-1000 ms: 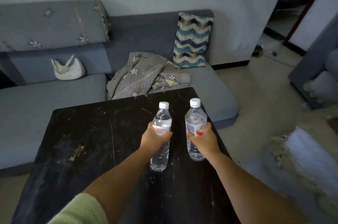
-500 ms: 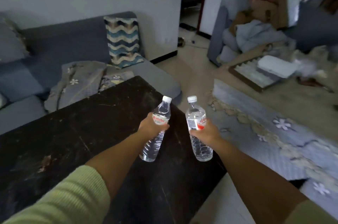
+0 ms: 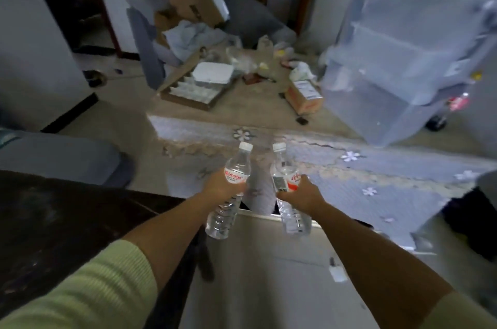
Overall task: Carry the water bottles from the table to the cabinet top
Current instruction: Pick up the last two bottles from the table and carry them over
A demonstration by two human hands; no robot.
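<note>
A: What is hard to read here?

B: Much of the far room is smeared. The translucent plastic drawer unit [image 3: 398,60] on the right is blurred, so I cannot tell what is inside it. The clutter on the floor [image 3: 121,103] behind is soft too: cardboard boxes [image 3: 193,6], a flat tray [image 3: 193,86] with a white lid on it, a small carton [image 3: 304,96]. The dark table [image 3: 67,221] is cut off at the left edge and lies in shadow. No cabinet top can be made out for certain.

A: And the bottles?

B: Two clear plastic water bottles with white caps and red-and-white labels. The left bottle [image 3: 234,186] leans with its cap tipped to the right, its ribbed lower half showing below the fist. The right bottle [image 3: 286,189] leans with its cap tipped left, and a barcode shows on its label. Their caps are near each other but apart. Both are in the air, past the table's edge, over pale floor and a grey flowered quilt [image 3: 349,175].

A: The hands?

B: The left hand [image 3: 222,186] is wrapped round the middle of the left bottle, fingers curled tight over the label's lower edge. The right hand [image 3: 302,195] grips the right bottle the same way, at the label. The fingertips themselves are hidden behind the bottles. Light green sleeves [image 3: 88,291] cover both upper forearms.
</note>
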